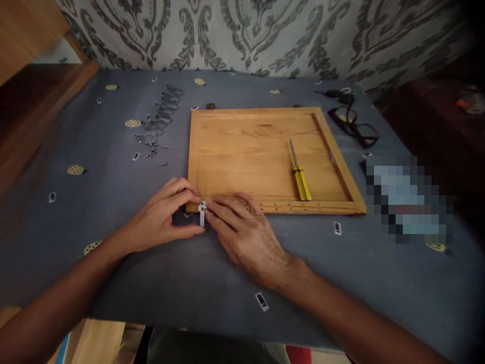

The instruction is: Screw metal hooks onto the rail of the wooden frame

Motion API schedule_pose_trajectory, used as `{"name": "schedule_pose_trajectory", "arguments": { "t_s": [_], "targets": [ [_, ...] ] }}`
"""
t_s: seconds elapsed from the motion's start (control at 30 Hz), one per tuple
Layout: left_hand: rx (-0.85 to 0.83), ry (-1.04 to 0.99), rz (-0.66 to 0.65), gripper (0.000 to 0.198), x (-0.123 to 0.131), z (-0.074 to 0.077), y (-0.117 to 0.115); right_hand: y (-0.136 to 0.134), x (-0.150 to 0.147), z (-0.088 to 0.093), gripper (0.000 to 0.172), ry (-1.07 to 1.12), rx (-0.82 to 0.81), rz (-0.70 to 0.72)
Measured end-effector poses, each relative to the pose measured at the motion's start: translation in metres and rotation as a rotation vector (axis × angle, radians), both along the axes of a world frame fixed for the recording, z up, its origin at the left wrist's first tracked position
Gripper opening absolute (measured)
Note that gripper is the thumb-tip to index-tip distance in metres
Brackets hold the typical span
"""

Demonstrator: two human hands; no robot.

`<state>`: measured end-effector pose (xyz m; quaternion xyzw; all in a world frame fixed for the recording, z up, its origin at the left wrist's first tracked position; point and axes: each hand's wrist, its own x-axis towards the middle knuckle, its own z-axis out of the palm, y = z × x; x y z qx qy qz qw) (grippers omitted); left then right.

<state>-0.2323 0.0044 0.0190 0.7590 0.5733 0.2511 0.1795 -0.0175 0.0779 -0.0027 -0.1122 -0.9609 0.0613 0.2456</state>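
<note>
Metal hook, in fingers, at wooden panel

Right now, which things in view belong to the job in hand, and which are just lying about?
Likely part of the job:
- metal fitting, at the fingertips of the left hand and right hand
- framed wooden panel
- yellow-handled screwdriver, on the panel
- metal hooks
- loose screws

Apparently just lying about:
- dark-framed eyeglasses
- pixelated item, unidentifiable

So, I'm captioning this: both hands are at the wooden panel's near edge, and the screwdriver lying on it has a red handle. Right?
Not quite: the screwdriver lying on the wooden panel has a yellow handle, as the head view shows.
</note>
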Motion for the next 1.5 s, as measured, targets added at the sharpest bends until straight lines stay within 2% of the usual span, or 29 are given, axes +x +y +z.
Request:
{"name": "schedule_pose_trajectory", "arguments": {
  "t_s": [0.27, 0.5, 0.7, 0.87, 0.97, 1.13, 1.2, 1.33, 1.5],
  "targets": [
    [-0.005, -0.008, 0.007, 0.03, 0.002, 0.003, 0.001, 0.001, -0.004, -0.004, 0.028, 0.049, -0.021, 0.016],
    [-0.033, -0.032, 0.022, 0.028, 0.003, 0.003, 0.0, 0.0, -0.003, -0.001, 0.029, 0.011, -0.011, 0.006],
    [-0.043, -0.061, 0.024, 0.031, 0.001, -0.001, -0.003, 0.001, -0.003, 0.0, 0.028, 0.002, -0.011, 0.02],
    [-0.049, -0.091, 0.032, 0.041, -0.001, 0.003, -0.003, 0.001, -0.004, 0.0, 0.029, 0.014, 0.009, 0.014],
    [-0.02, -0.115, 0.112, 0.034, -0.008, 0.006, -0.003, 0.001, -0.004, -0.001, 0.03, 0.02, 0.021, 0.014],
    [0.084, -0.083, 0.452, 0.023, -0.035, 0.003, 0.002, 0.002, -0.003, -0.002, 0.03, 0.031, 0.007, 0.01],
    [0.09, -0.043, 0.519, 0.022, -0.047, 0.002, 0.005, 0.002, -0.003, -0.003, 0.029, 0.027, -0.001, 0.007],
    [0.094, 0.078, 0.523, 0.022, -0.061, 0.003, 0.013, 0.002, -0.002, -0.004, 0.029, 0.028, -0.005, 0.011],
    [0.108, 0.23, 0.454, 0.023, -0.06, -0.002, 0.022, 0.002, -0.003, -0.004, 0.031, 0.036, 0.01, 0.006]
  ]
}}
